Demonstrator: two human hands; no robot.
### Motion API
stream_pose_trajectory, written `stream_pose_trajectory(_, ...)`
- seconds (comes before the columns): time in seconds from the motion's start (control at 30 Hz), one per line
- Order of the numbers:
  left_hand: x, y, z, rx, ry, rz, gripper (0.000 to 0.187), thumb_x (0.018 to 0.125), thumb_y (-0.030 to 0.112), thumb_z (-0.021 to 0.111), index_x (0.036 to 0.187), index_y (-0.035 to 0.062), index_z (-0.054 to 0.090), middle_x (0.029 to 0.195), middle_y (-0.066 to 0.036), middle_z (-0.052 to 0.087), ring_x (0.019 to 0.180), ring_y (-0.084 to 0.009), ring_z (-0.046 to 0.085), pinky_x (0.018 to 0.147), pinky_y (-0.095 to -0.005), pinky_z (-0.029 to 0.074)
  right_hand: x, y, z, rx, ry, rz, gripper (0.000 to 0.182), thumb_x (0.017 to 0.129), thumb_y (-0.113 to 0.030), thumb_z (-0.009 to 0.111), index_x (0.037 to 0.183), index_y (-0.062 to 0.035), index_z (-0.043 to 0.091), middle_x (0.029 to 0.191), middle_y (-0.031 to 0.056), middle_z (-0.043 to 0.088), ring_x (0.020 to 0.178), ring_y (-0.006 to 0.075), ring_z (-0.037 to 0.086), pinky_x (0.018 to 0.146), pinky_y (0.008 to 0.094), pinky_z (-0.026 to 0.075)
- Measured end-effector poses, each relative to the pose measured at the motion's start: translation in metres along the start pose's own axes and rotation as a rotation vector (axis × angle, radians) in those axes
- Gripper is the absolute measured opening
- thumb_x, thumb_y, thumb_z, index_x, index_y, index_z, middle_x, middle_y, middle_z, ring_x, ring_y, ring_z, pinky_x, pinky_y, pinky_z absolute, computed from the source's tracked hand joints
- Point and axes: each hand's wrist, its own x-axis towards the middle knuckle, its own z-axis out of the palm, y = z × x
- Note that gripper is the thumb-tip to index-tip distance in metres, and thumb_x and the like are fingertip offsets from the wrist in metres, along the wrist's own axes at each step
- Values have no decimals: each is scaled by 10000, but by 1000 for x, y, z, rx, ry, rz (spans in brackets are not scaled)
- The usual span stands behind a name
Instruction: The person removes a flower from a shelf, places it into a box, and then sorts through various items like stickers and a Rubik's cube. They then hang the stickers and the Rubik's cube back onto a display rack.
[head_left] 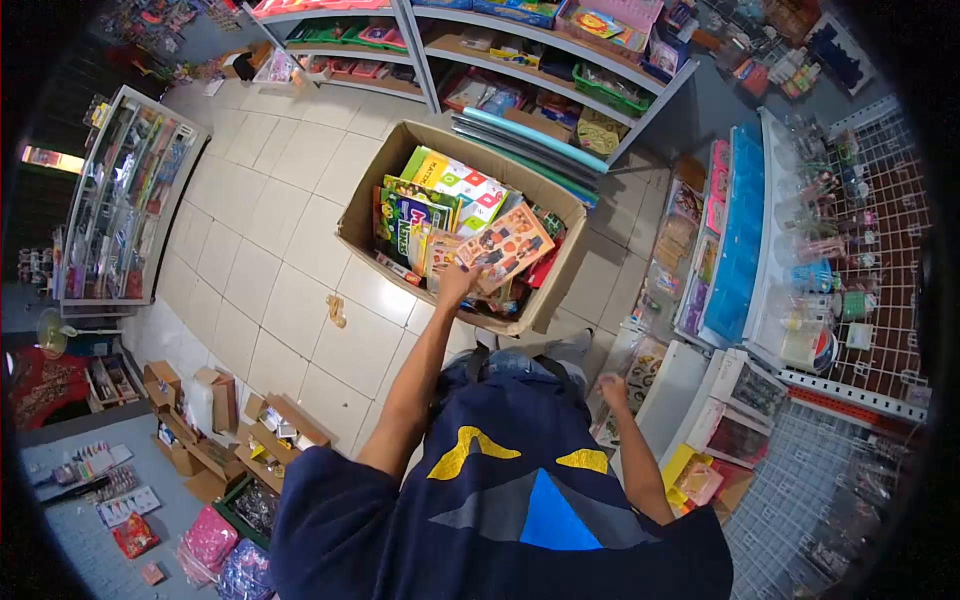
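A large open cardboard box (365, 215) stands on the tiled floor in front of me, filled with books and flat colourful packs. My left hand (457, 283) reaches over its near edge, with the fingers closed on the lower left corner of an orange printed sheet (510, 245). Behind that sheet lies a white and green book (465, 185), and a purple and green book (410, 222) leans at the left inside the box. My right hand (612, 390) is outside the box, low at the right beside a plastic-wrapped pack; its fingers look curled, and whatever they may hold is too small to make out.
Metal shelves (540, 80) with trays rise behind the box. A glass display case (130, 200) stands at the left. Smaller cartons (215, 400) sit at the lower left. Along the right are a blue rack (735, 235) and wire mesh with hanging goods.
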Motion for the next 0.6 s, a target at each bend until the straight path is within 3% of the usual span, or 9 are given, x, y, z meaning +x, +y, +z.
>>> stream_pose_trajectory(0.1, 27, -19, 29, -301, -49, -507, 521, 715, 413, 737, 872, -78, 660, 797, -196, 684, 741, -298, 678, 679, -417, 508, -37, 36, -3, 9, 83, 209, 120, 881, -114, 574, 965, -64, 643, 756, 70, 660, 575, 159, 620, 531, 302, 493)
stream_pose_trajectory(0.13, 72, -87, 59, -251, -229, -604, 768, 636, 431, 814, 1129, -103, 568, 965, -212, 672, 914, -276, 653, 740, -399, 519, -53, 36, 0, -6, 106, 267, 136, 876, -121, 575, 976, -70, 650, 761, 72, 662, 583, 167, 623, 531, 305, 489)
stream_pose_trajectory(0.2, 85, -119, 88, -278, 58, -644, 987, 596, 400, 853, 1303, -78, 357, 1190, -264, 541, 1071, -315, 578, 802, -413, 519, -74, 48, 5, -17, 132, 361, 151, 869, -120, 576, 984, -64, 657, 770, 77, 663, 605, 179, 627, 542, 311, 489)
stream_pose_trajectory(0.27, 79, -103, 99, -371, 231, -713, 1195, 561, 369, 885, 1410, -30, 146, 1358, -294, 374, 1195, -356, 488, 882, -432, 495, -76, 99, 13, 60, 68, 327, 152, 864, -106, 577, 977, -40, 654, 778, 83, 661, 633, 188, 630, 565, 317, 498)
stream_pose_trajectory(0.37, 52, -36, 81, -528, 304, -798, 1370, 532, 334, 910, 1452, 47, -64, 1464, -305, 179, 1287, -404, 379, 1000, -464, 420, -63, 175, 24, 250, -78, 225, 154, 856, -83, 578, 968, -5, 650, 791, 92, 658, 676, 201, 633, 598, 326, 510)
stream_pose_trajectory(0.43, 47, -27, 78, -513, 326, -748, 1362, 538, 328, 907, 1458, 59, -60, 1449, -308, 194, 1287, -413, 369, 1039, -475, 367, -64, 161, 29, 121, -85, 144, 164, 862, -111, 594, 981, -11, 644, 799, 90, 655, 681, 187, 626, 609, 310, 499)
stream_pose_trajectory(0.57, 28, -16, 63, -382, 348, -688, 1333, 551, 315, 901, 1466, 71, -36, 1411, -314, 238, 1290, -427, 345, 1090, -496, 297, -51, 103, 24, 184, -9, -103, 127, 881, -104, 589, 972, -33, 640, 782, 76, 651, 670, 163, 621, 596, 284, 492)
stream_pose_trajectory(0.6, 23, -6, 56, -299, 343, -696, 1315, 556, 311, 898, 1467, 67, -17, 1396, -316, 261, 1292, -427, 338, 1080, -499, 307, -55, 68, 25, 171, 16, -41, 117, 879, -99, 580, 952, -38, 647, 770, 76, 649, 668, 167, 624, 598, 281, 493)
